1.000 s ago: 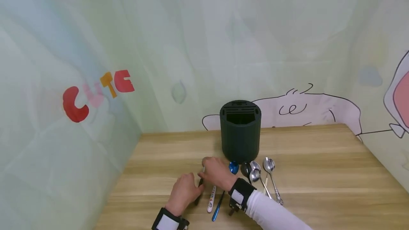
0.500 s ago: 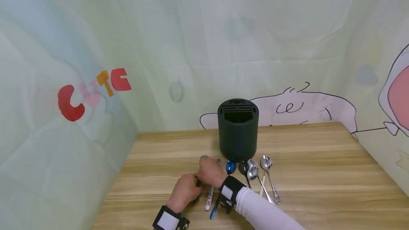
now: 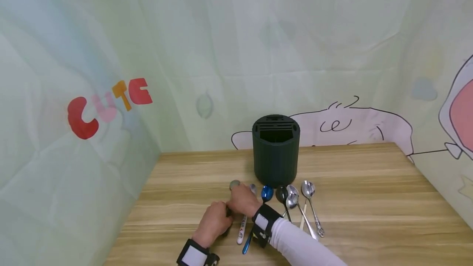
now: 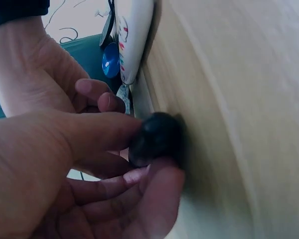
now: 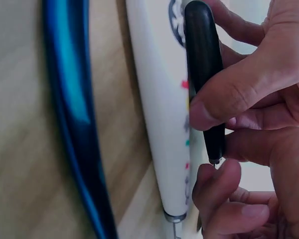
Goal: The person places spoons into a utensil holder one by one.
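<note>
A spoon with a black handle (image 5: 202,50) lies between my two hands, its rounded bowl (image 3: 234,184) showing beyond the right fingers in the head view. My left hand (image 3: 213,221) pinches the handle between thumb and finger close to its near end. Farther up, by the neck, my right hand (image 3: 244,201) pinches the same spoon. The left wrist view looks at the rounded handle end (image 4: 162,134) close over the wooden surface. Just to the right lies a spoon with a white patterned handle (image 3: 242,231), partly covered by the right hand. A blue spoon (image 3: 267,193) lies past it.
Behind the spoons stands a dark cylindrical utensil holder (image 3: 275,159) with a slotted top. Right of the blue spoon are a dark spoon (image 3: 282,194), several silver spoons (image 3: 308,189) and a thin pale stick (image 3: 304,215). A printed curtain (image 3: 207,69) hangs behind the table (image 3: 369,200).
My right hand has drawn slightly back toward me along the spoon, so more of its bowl shows. The left hand has barely moved. The head view has shifted a little.
</note>
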`<state>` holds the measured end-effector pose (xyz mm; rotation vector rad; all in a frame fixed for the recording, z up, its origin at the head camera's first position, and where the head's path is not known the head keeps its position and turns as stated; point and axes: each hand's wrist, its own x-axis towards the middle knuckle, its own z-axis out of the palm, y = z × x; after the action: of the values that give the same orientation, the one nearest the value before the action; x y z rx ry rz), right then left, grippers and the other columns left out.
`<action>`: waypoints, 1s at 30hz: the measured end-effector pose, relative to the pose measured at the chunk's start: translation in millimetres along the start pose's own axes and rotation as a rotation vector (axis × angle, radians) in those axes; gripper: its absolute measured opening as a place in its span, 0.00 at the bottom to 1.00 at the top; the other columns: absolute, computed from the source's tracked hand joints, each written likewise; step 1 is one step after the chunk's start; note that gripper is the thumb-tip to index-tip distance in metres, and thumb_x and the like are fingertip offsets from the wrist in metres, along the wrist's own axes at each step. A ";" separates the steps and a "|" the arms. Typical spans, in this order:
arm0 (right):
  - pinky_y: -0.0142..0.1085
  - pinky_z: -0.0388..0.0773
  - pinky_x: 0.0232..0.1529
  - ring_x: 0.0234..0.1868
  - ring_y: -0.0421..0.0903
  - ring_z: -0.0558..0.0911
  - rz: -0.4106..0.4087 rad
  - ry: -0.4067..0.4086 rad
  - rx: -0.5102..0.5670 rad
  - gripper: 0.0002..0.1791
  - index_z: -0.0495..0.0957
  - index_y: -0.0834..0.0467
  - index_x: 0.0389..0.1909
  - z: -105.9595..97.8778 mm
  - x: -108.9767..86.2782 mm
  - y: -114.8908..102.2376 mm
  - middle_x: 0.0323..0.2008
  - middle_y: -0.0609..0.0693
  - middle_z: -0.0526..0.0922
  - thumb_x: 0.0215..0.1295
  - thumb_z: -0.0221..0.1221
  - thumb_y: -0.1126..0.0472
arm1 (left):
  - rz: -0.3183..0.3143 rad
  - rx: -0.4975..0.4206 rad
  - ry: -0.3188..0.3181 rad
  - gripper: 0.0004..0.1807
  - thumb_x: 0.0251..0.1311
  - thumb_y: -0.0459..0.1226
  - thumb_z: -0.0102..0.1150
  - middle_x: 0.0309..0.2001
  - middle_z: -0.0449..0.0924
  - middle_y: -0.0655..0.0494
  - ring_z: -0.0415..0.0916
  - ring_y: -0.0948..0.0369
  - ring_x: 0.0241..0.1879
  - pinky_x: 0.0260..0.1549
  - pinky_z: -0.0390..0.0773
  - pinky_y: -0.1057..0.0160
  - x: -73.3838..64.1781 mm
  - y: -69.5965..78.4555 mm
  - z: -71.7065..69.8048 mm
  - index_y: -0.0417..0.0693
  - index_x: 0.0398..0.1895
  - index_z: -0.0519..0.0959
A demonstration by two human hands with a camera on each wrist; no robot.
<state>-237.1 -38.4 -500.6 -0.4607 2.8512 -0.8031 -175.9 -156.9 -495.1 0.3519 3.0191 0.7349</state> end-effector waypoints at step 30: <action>0.32 0.70 0.13 0.16 0.40 0.72 -0.068 0.190 0.319 0.08 0.74 0.50 0.22 -45.6 -14.1 0.9 0.18 0.43 0.74 0.59 0.60 0.56 | -0.012 -0.041 0.270 0.14 0.50 0.37 0.63 0.14 0.63 0.61 0.61 0.66 0.13 0.09 0.60 0.67 9.7 29.3 -13.4 0.48 0.19 0.66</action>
<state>-233.9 -10.9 -461.7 -0.4598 2.8053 -1.3539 -180.0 -135.5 -469.5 0.2513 3.2456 0.9110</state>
